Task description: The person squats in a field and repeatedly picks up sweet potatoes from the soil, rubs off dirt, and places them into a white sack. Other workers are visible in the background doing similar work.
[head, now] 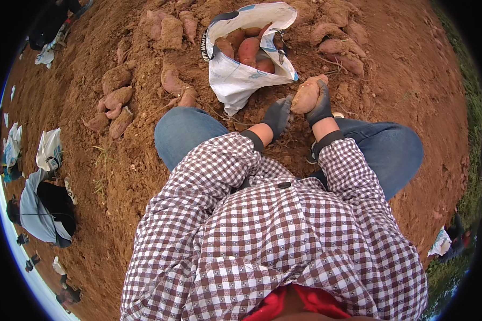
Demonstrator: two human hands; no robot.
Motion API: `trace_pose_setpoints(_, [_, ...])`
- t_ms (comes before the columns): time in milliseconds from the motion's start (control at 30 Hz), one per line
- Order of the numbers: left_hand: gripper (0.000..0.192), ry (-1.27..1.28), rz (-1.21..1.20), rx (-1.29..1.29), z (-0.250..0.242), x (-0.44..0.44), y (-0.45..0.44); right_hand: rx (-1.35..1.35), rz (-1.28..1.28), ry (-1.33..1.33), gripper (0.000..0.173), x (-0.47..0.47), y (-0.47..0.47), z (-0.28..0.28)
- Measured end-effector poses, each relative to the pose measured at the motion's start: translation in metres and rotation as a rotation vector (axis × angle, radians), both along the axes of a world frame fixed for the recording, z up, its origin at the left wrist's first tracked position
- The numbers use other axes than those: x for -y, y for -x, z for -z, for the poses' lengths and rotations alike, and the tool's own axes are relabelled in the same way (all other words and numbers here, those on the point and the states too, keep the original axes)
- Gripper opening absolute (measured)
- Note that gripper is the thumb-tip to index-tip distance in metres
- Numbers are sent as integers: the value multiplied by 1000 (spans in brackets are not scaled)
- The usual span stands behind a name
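A soil-coated sweet potato (pixel 306 96) is gripped in my right hand (pixel 322 105), which wears a dark glove. My left hand (pixel 278 116), gloved too, is beside the root's lower left end with its fingers together; whether it touches the root I cannot tell. Just beyond both hands stands a white woven plastic sack (pixel 235 82), its mouth spread wide, with several reddish sweet potatoes (pixel 249 52) inside. The sack's right rim is close to the root in my hand.
Sweet potatoes lie on the brown soil left of the sack (pixel 118 98) and right of it (pixel 341 52). A bent root (pixel 172 79) lies beyond my left knee. Another person (pixel 44 212) is low at the far left, near a white sack (pixel 49 150). Grass (pixel 472 120) edges the right side.
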State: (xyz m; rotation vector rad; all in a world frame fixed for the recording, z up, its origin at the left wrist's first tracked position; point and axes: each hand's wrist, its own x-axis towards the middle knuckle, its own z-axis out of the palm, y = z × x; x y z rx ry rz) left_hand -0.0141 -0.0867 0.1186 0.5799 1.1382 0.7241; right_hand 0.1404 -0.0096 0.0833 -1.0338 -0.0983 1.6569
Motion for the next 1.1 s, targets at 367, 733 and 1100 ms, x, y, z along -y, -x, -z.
trace_pose_setpoints(367, [40, -633, 355, -731, 12, 1, -18, -403, -715, -274, 25, -110, 75, -107])
trace_pose_setpoints(733, [44, -315, 417, -753, 8, -8, -5, 734, -746, -5, 67, -158, 171, -37])
trace_pose_setpoints(1100, [60, -242, 903, -725, 13, -11, 0, 1034, -861, -838, 24, -51, 134, 3])
